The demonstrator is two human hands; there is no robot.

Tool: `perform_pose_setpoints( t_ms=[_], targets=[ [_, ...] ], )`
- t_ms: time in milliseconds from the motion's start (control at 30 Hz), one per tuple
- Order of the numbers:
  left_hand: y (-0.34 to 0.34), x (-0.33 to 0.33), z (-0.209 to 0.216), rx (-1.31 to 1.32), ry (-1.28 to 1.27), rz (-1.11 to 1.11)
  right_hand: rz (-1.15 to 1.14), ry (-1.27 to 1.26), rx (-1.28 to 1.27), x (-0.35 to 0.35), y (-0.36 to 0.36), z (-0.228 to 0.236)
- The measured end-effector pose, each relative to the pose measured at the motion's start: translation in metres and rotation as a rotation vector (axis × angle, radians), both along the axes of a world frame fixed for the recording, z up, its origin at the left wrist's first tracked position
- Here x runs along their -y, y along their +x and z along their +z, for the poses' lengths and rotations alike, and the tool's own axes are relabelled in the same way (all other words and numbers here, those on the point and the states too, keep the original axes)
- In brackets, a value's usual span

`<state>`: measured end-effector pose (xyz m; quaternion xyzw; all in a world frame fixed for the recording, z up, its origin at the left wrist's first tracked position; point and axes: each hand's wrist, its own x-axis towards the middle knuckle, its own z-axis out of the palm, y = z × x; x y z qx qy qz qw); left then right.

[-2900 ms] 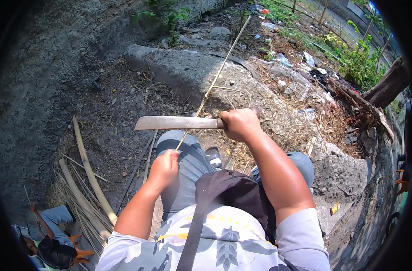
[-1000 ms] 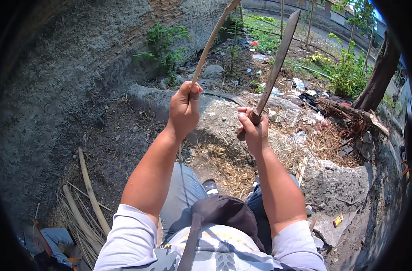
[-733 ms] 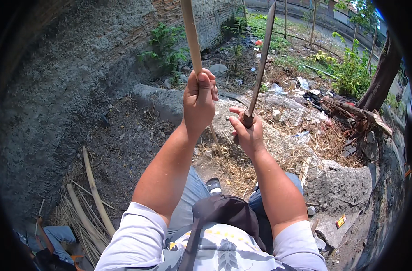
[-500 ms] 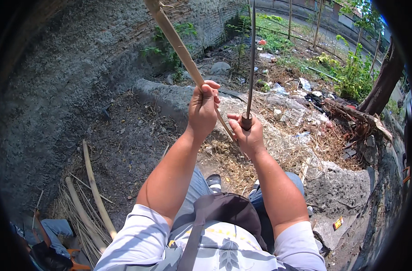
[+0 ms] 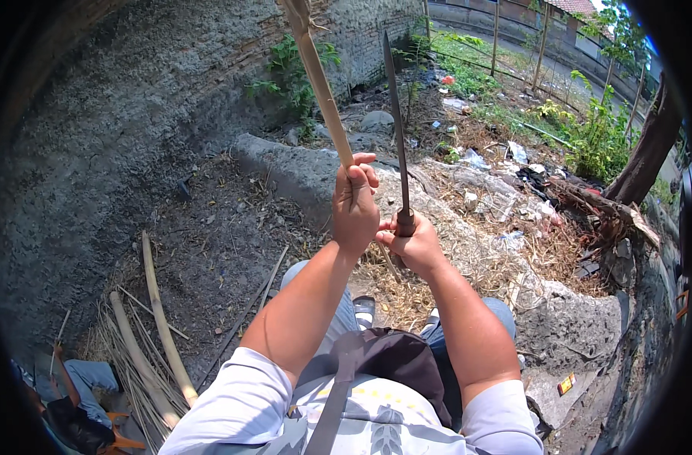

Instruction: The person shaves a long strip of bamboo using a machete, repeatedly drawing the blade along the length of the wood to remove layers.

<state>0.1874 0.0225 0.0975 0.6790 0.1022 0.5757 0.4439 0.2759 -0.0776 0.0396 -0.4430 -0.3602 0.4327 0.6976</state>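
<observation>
A dark bag (image 5: 397,362) rests on the lap between jeans-clad knees. Past it, the right hand (image 5: 418,246) is wrapped around the handle of the knife (image 5: 399,136), whose blade rises from the fist nearly upright, leaning slightly left and almost edge-on to the view. Just left of it and slightly higher, the left hand (image 5: 355,208) pinches the stick (image 5: 327,102), thumb pressed along it, some fingertips showing past it. The stick's thick part slants up and left out of the top of the view; its thin end comes out below the fist, by the right hand. Blade and stick stand apart. Leftward lie pale stalks (image 5: 159,311). Beyond are a concrete ridge (image 5: 285,168), litter (image 5: 516,152), a trunk (image 5: 649,144) and a rough wall (image 5: 134,114).
</observation>
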Motion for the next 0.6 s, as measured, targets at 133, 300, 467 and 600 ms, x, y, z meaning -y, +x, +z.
perform_pose_setpoints(
  t_ms=[133, 300, 467, 600],
  targets=[
    [0.009, 0.006, 0.002, 0.042, -0.085, 0.001, -0.059, -0.105, 0.076, -0.006, 0.004, -0.005],
    [-0.003, -0.015, 0.006, -0.276, 0.059, 0.193, -0.179, -0.135, 0.241, -0.010, 0.020, -0.006],
    [-0.051, -0.029, 0.081, -0.331, 0.394, 0.614, -0.323, -0.218, 0.455, -0.009, 0.040, -0.019],
    [-0.111, -0.048, 0.123, -0.313, 0.644, 0.769, -0.331, -0.300, 0.590, -0.001, 0.043, -0.010]
  ],
)
